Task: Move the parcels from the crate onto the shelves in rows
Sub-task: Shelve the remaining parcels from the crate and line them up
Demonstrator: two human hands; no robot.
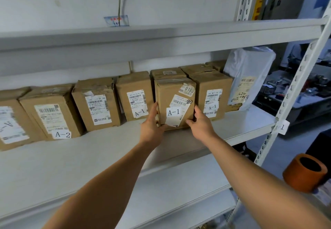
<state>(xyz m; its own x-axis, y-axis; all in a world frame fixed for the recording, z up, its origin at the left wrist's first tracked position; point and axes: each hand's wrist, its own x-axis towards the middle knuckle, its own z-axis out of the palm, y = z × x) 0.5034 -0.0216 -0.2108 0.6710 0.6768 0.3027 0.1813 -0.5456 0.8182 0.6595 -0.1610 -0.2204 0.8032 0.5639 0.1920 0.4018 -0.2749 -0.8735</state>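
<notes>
Shelf (pixel 89 157) room lies mostly at 7 to 8 o'clock: a broad bare white strip runs between the front edge and the row of boxes. At 3 o'clock the board ends at a slotted white upright (pixel 293 92), which carries a small tag near the shelf edge. The upper shelf (pixel 161 37) spans the view at 12 o'clock, with clear height above the box tops.

The held box (pixel 174 103) stands upright on the shelf at centre, slightly forward of the row, in the gap between two other A-1 boxes. It is brown cardboard, worn, with a white "A-1" label on the front, a barcode slip marked "80" and a sticker reading "0180" near its top right corner. Another box sits just behind it.

The left hand (pixel 152 123) presses on the box's left side, fingers wrapped round the lower left edge. The right hand (pixel 200 121) grips the lower right side, thumb on the front face. Both hands grasp the box.

At 9 o'clock the row goes on with a box bearing barcode labels (pixel 97 103) and one labelled A-2 (pixel 51 112). At 2 o'clock a white plastic mailer (pixel 249 74) leans at the row's right end. An orange cylinder (pixel 304 172) with a dark hollow sits beyond the frame at 4 o'clock.
</notes>
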